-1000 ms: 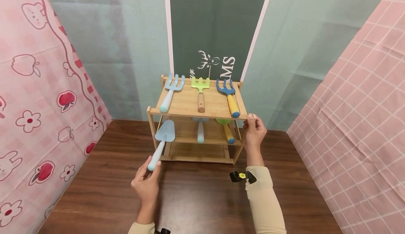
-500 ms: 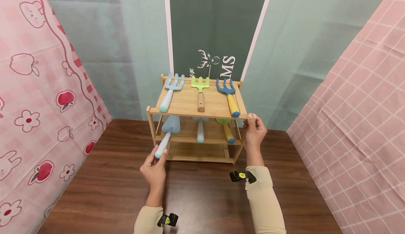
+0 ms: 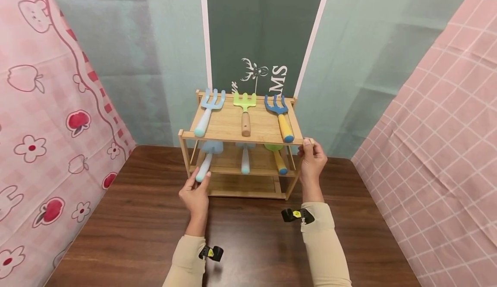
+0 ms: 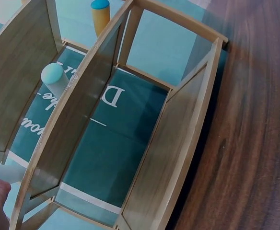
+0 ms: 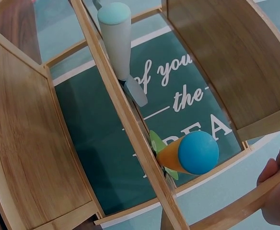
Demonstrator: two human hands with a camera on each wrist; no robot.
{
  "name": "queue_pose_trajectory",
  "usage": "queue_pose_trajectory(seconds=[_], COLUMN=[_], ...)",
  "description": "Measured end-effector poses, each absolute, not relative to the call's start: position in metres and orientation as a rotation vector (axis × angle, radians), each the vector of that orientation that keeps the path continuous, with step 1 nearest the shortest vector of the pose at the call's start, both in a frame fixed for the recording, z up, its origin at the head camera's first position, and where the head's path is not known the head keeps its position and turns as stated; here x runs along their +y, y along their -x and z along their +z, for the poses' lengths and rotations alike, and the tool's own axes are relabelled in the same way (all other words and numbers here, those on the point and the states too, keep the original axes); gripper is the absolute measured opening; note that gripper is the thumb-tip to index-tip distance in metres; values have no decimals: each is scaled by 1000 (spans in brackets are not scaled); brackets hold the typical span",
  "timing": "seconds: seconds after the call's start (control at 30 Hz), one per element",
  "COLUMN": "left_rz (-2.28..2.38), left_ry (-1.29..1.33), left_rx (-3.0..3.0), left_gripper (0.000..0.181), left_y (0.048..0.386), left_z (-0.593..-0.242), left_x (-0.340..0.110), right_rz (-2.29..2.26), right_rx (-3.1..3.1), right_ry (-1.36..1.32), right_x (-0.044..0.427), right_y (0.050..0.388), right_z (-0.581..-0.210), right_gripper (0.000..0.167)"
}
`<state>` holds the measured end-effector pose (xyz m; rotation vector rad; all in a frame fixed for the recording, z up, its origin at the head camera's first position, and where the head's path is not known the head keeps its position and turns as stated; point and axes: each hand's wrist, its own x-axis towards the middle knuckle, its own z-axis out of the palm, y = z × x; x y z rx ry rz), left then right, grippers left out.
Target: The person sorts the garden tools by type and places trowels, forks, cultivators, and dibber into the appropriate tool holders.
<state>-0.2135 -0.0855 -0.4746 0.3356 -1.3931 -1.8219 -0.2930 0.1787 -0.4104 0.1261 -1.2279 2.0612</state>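
My left hand (image 3: 196,198) pinches the pale handle end of a light blue trowel (image 3: 206,162). Its blade reaches in over the middle shelf of a wooden rack (image 3: 233,172), at the left. In the left wrist view, fingertips (image 4: 1,189) hold the handle beside the shelf edge. My right hand (image 3: 312,164) grips the rack's top front corner at the right. On the middle shelf also lie a tool with a pale handle (image 3: 245,162) and a green-headed one with a yellow handle (image 3: 279,162); their heads are partly hidden under the top shelf.
Three hand forks lie on the top shelf: a light blue fork (image 3: 207,114), a green fork with a wooden handle (image 3: 245,114) and a dark blue fork with a yellow handle (image 3: 281,118). The rack stands at the back of a brown table (image 3: 248,235), before a curtain (image 3: 171,62).
My left hand has moved forward and slightly right, carrying the trowel from in front of the rack to under the top shelf. The right hand has kept its grip on the corner.
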Motion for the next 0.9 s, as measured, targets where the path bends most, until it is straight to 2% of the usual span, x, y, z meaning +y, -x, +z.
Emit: queue_pose_trajectory(seconds=[0.3, 0.63, 0.9], left_rz=[-1734, -1630, -1466], left_ry=[-385, -436, -430], left_rx=[-1469, -1544, -1686], left_gripper=[34, 30, 27], left_y=[235, 246, 247], left_z=[-476, -476, -478], left_x=[-86, -88, -90], right_rz=[2056, 2063, 2066], right_rx=[-1204, -1238, -1231], right_ry=[-138, -150, -135], right_x=[179, 180, 179], right_y=[295, 294, 293], right_z=[-412, -411, -411], right_gripper=[7, 16, 17])
